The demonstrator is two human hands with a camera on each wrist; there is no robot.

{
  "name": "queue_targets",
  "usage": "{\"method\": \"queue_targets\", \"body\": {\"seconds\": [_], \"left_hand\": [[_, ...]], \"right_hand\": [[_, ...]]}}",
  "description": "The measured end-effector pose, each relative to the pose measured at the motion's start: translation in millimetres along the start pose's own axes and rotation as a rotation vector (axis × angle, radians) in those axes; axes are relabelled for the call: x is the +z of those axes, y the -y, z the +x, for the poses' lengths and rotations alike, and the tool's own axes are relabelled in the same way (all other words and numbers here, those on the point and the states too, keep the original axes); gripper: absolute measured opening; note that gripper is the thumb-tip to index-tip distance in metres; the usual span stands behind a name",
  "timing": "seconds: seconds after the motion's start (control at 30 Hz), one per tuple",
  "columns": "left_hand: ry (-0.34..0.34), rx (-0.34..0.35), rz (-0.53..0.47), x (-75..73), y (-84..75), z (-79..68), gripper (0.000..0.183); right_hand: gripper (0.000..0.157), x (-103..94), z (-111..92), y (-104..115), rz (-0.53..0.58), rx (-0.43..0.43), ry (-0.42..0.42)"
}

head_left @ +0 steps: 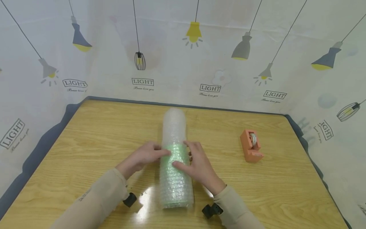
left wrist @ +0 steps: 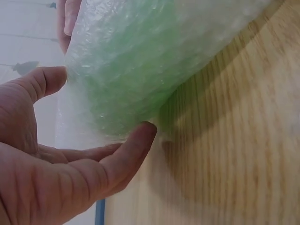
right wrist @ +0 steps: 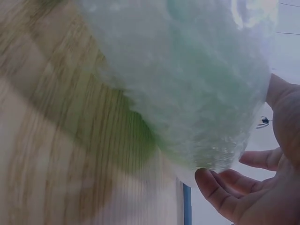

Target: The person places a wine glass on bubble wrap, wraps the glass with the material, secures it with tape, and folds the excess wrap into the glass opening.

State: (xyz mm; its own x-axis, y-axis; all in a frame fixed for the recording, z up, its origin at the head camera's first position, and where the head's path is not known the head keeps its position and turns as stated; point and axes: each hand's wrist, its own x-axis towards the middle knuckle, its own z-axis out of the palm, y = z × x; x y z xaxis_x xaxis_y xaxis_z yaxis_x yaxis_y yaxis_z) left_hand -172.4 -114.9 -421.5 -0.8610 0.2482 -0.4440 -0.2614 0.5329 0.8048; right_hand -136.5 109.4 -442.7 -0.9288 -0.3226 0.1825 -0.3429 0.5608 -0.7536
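Observation:
A long roll of bubble wrap (head_left: 175,186) lies lengthwise on the table, with something green showing through its near part. What the green thing is cannot be told through the wrap. My left hand (head_left: 146,155) holds the roll from the left, thumb on top and fingers low along its side; the left wrist view shows those fingers against the wrap (left wrist: 136,61). From the right, my right hand (head_left: 200,165) grips it with the thumb on top and the fingers bent at the far side. In the right wrist view, these fingertips (right wrist: 206,180) touch the wrap's lower edge.
An orange tape dispenser (head_left: 251,154) with a roll of tape (head_left: 253,139) stands on the right of the wooden table (head_left: 100,127). A printed lamp-pattern curtain (head_left: 168,63) surrounds the table at the back and sides.

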Motion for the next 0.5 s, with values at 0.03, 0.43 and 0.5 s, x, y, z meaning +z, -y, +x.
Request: {"method": "queue_targets", "body": {"seconds": [0.03,0.43,0.5], "left_hand": [[-0.012,-0.004,0.027,-0.8,-0.4,-1.1,0.063],[-0.073,-0.043,0.152,0.9,-12.4,-12.4,0.09],[-0.081,-0.038,0.15,2.9,-13.7,-12.9,0.092]], "right_hand": [[0.079,1.0,0,0,-0.007,0.0,-0.006],[0.096,13.1,2,11,0.009,0.043,-0.041],[0.096,15.5,2,12,-0.019,0.02,-0.06]]}}
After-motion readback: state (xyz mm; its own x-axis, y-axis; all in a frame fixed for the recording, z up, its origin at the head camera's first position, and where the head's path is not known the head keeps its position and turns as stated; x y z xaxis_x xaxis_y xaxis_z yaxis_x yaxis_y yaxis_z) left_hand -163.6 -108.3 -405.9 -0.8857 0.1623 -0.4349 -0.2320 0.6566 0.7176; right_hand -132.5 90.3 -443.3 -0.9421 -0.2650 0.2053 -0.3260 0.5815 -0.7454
